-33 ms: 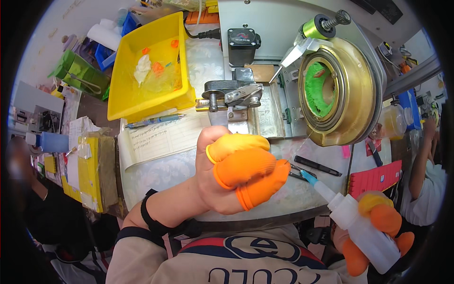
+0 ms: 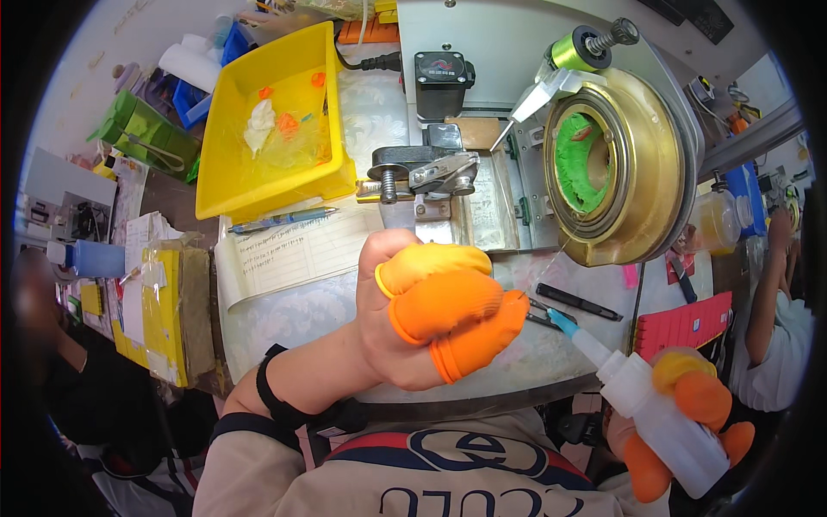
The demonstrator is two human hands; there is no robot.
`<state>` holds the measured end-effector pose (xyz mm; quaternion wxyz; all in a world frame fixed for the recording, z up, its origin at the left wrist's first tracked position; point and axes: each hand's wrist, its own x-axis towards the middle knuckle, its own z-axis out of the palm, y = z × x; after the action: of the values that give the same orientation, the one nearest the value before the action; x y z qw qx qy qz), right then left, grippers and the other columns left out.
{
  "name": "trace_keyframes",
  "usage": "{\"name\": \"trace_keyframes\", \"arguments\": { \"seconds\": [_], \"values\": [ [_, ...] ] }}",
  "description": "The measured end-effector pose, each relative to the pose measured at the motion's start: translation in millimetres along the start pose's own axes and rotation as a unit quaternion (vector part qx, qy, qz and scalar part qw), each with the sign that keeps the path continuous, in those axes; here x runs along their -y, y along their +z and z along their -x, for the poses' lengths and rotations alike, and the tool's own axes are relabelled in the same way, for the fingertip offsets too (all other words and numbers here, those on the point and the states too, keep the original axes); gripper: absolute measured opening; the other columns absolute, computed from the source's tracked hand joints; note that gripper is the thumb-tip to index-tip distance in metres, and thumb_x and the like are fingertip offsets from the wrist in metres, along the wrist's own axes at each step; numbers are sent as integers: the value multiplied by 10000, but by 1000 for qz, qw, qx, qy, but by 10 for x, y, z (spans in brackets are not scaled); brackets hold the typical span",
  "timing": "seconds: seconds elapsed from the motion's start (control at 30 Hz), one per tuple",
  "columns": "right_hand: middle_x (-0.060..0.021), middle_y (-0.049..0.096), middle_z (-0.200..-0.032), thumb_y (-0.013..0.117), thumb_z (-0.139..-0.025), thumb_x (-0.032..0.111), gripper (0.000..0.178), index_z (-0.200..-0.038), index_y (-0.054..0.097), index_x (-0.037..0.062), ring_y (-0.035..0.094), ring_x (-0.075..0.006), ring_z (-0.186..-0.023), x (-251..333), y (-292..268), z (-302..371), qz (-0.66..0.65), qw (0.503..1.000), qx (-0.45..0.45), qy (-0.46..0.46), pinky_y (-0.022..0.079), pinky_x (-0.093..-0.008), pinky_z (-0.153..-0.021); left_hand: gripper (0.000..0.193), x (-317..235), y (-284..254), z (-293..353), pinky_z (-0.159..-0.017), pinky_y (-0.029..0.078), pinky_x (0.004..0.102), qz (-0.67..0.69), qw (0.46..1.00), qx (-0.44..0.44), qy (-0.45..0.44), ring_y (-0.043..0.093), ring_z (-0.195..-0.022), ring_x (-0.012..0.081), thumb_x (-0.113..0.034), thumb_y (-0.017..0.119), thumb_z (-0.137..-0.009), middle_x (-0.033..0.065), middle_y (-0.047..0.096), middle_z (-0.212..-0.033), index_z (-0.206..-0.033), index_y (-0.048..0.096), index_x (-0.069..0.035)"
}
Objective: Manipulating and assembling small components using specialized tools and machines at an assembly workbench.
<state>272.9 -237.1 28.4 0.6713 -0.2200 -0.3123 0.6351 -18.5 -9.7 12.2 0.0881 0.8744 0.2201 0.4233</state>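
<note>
My left hand (image 2: 431, 310) is closed over the middle of the table, with orange and yellow finger cots on its fingers. A faint thin thread (image 2: 544, 267) runs from the brass-coloured ring machine (image 2: 648, 172) down to its pinched fingertips; whatever else they hold is too small to see. At the lower right, my right hand (image 2: 689, 396), also in finger cots, is wrapped round a translucent white squeeze bottle (image 2: 663, 426). The bottle is tilted, its blue nozzle tip (image 2: 563, 323) pointing up and left, close to the left fingertips. Tweezers (image 2: 541, 315) lie partly hidden behind them.
A yellow tray (image 2: 345, 172) with orange scraps stands at the far left, beside a pen (image 2: 284, 221) and a written sheet (image 2: 297, 258). A small metal clamp (image 2: 439, 177) stands ahead. A black cutter (image 2: 579, 302) and red block (image 2: 685, 325) lie right. People sit on both sides.
</note>
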Motion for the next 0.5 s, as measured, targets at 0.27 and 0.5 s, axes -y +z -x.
{"name": "trace_keyframes", "arguments": {
  "seconds": [0.27,0.5],
  "values": [
    [-48,379,-1268,379,-888,402,501,-1246,274,68,373,-94,-1161,-110,565,-565,-10,995,18,94,218,-313,-1048,290,40,1,-22,-688,278,335,-25,999,-11,41,501,-789,153,-189,697,-574,-58,519,-848,-856,647,-231],
    [-121,406,-1249,414,-847,487,577,-1247,326,81,383,-209,-1161,-260,6,-658,357,742,58,-565,279,-348,-1020,355,7,-18,-154,-595,293,314,-37,996,-22,78,480,-690,168,-66,763,-502,-28,461,-831,-799,644,-220]
  ]
}}
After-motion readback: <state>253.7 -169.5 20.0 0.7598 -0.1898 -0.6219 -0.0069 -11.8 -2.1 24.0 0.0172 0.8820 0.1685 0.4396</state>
